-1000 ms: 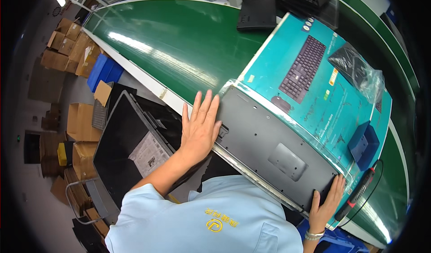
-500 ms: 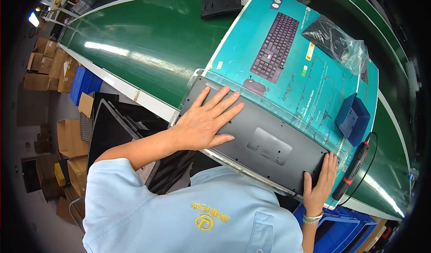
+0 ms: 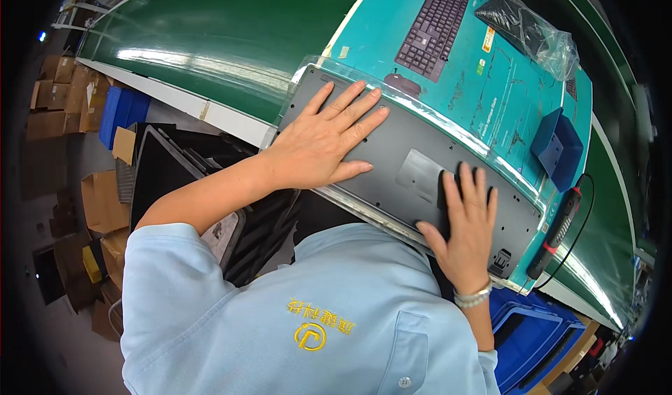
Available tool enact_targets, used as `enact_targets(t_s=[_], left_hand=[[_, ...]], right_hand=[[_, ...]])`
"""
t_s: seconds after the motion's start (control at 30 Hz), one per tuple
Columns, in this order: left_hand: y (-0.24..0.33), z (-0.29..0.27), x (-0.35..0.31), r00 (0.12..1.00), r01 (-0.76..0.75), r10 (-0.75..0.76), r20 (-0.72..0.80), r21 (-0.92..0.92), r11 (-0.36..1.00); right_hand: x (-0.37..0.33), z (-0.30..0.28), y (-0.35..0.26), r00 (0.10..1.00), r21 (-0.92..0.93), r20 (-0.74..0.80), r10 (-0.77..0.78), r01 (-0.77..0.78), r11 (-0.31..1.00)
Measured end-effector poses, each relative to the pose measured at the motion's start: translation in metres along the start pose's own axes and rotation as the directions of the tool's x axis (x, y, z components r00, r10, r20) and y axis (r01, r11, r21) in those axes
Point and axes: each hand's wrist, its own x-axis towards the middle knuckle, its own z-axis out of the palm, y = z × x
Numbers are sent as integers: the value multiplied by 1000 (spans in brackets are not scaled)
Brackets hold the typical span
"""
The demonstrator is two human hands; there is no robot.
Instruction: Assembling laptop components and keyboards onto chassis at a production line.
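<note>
A dark grey keyboard point(image 3: 421, 174) lies underside up in a clear plastic tray point(image 3: 448, 127) in front of me, with screw holes and a shallow label recess showing. My left hand point(image 3: 318, 143) rests on its left part, fingers spread. Over its right part, beside the recess, is my right hand point(image 3: 463, 227), fingers apart; whether it touches the surface I cannot tell. Neither hand holds anything. Under the tray is a teal printed board point(image 3: 448, 101) with a keyboard and mouse pictured on it. A red and black electric screwdriver point(image 3: 556, 232) lies right of the keyboard.
A blue bin point(image 3: 556, 150) stands at the board's right side. Beyond it lies a dark item in a clear plastic bag point(image 3: 528, 34). The green work surface point(image 3: 210, 52) runs behind. Cardboard boxes point(image 3: 105, 202) are stacked at far left, and blue crates point(image 3: 528, 339) sit lower right.
My right hand has moved left from the keyboard's right end toward its middle. The left hand keeps its place on the keyboard. The whole view has shifted slightly.
</note>
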Motion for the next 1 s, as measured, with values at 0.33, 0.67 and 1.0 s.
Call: enact_targets(t_s=[0.33,0.67,1.0], left_hand=[[-1,-4,0,999,-11,13,-48,35,999],[-16,-3,-9,931,-43,-301,-209,-878,476],[4,3,-3,996,66,-64,-63,35,997]], right_hand=[[4,11,-3,1000,-19,-20,25,-25,1000],[2,6,-3,997,9,-67,26,-26,1000],[-28,-29,58,972,32,-117,203,-201,979]])
